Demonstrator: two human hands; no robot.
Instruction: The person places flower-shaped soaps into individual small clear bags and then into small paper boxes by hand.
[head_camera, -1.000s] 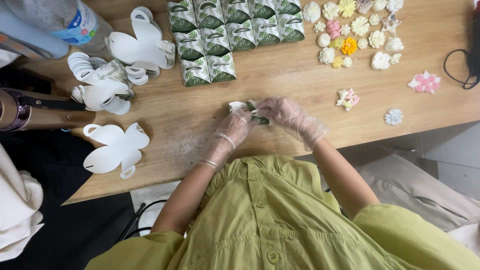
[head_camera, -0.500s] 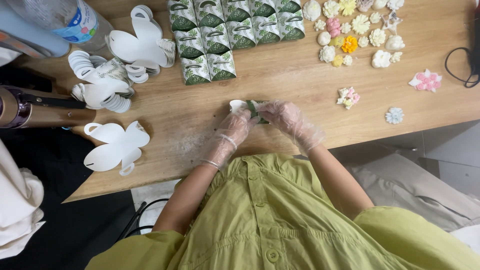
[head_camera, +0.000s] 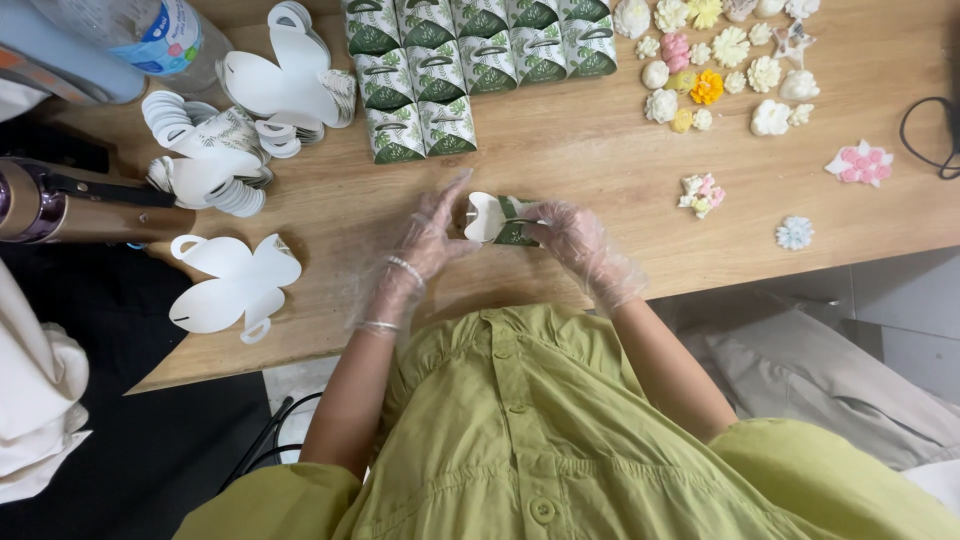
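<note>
Both gloved hands close on a small green-and-white paper box at the frame's centre: the left hand pinches its white flap side, the right hand grips the green end, fingers curled tight. The box sits just above the wooden table, near its front edge. Bare wood lies open around the hands. Finished boxes fill the upper middle, flat white cutouts lie lower left by the table edge, small moulded flowers upper right.
</note>
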